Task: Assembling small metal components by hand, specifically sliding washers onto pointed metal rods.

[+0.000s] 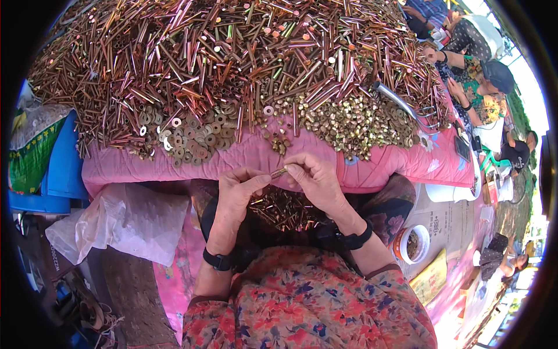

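Between my hands, in front of my chest, is a short brassy metal bolt [279, 173] lying roughly level. My left hand [237, 187] pinches its left end with thumb and fingers. At its other end my right hand [317, 179] is closed on it, thumb and forefinger together. Just beyond my hands, on a pink quilted cloth [226, 156], lie a pile of flat washers [203, 138] to the left and a pile of small brassy nuts [340, 119] to the right. Behind them rises a big heap of copper-coloured metal rods and tubes [232, 52].
A hand fork [410, 107] rests at the heap's right. More metal pieces [285, 209] lie below my hands, between my knees. A clear plastic bag [128, 221] and blue container [61, 168] are on the left. To the right are a white bucket [414, 244] and several seated people.
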`<state>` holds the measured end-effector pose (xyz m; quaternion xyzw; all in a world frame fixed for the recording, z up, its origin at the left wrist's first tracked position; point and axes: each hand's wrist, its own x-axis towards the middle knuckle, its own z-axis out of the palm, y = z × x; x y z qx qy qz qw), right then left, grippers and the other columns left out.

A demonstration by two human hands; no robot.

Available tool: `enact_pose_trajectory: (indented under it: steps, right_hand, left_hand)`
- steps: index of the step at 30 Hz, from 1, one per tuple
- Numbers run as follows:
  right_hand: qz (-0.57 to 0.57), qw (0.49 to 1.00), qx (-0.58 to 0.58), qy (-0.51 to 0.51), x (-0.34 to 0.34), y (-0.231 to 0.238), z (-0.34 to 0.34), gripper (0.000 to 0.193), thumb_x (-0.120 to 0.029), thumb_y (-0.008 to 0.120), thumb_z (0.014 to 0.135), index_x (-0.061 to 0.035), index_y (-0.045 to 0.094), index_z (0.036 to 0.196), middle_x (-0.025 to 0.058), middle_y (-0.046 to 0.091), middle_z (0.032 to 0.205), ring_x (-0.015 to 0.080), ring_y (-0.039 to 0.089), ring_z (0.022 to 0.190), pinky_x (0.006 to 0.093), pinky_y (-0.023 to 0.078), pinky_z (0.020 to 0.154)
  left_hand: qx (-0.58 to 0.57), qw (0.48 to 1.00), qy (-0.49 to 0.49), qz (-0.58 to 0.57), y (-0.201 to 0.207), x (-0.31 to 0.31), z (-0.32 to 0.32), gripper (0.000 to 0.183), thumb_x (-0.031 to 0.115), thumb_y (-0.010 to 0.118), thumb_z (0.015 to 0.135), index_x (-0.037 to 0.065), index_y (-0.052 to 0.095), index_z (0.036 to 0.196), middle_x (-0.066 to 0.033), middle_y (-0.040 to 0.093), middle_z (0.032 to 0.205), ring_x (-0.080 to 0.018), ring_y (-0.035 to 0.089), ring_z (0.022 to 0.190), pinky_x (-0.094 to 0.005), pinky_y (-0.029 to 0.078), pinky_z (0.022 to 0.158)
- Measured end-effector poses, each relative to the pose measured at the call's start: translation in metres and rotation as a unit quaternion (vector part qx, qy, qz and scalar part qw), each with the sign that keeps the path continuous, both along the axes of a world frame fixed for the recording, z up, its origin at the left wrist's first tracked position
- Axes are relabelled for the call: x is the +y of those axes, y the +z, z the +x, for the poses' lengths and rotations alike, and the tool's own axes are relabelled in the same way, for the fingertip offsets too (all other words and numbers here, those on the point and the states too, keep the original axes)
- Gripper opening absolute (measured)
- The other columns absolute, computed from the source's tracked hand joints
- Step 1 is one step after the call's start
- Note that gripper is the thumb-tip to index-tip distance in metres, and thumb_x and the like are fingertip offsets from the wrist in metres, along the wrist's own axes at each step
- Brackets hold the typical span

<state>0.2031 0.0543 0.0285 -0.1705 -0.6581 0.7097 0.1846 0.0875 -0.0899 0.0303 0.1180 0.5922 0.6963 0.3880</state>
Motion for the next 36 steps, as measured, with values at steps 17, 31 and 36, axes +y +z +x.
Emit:
enact_pose_trajectory:
  steps: [17, 31, 36]
  right_hand:
    - [0.088, 0.995, 0.036, -0.001, -0.004, -0.006, -0.001, 0.03, -0.027, 0.062, 0.089, 0.0024, 0.057, 0.086, 0.0057, 0.054, 0.068, 0.0083, 0.05, 0.062, 0.0276, 0.043, 0.055]
    - [0.203, 0.976, -0.053, 0.064, 0.004, 0.006, 0.008, 0.029, -0.03, 0.058, 0.09, -0.0017, 0.059, 0.085, 0.0038, 0.057, 0.07, 0.0109, 0.054, 0.062, 0.0251, 0.043, 0.055]
    - [0.024, 0.989, -0.121, 0.085, 0.005, -0.001, 0.011, 0.035, -0.036, 0.057, 0.09, -0.0016, 0.061, 0.084, 0.004, 0.057, 0.068, 0.0094, 0.055, 0.061, 0.0244, 0.043, 0.053]
  left_hand:
    - [0.023, 0.999, -0.029, 0.03, -0.006, -0.004, 0.002, 0.011, 0.01, 0.075, 0.069, 0.002, 0.069, 0.074, 0.0009, 0.058, 0.058, -0.0034, 0.044, 0.048, -0.0183, 0.027, 0.045]
    - [0.013, 0.998, -0.055, 0.027, -0.011, -0.007, -0.003, 0.01, 0.006, 0.074, 0.071, -0.001, 0.068, 0.076, -0.0029, 0.064, 0.065, -0.0058, 0.053, 0.054, -0.0188, 0.039, 0.052]
    - [0.003, 0.997, -0.068, 0.024, -0.014, -0.008, -0.002, 0.011, 0.006, 0.074, 0.071, -0.001, 0.068, 0.076, -0.0029, 0.064, 0.065, -0.0056, 0.053, 0.055, -0.0187, 0.039, 0.052]
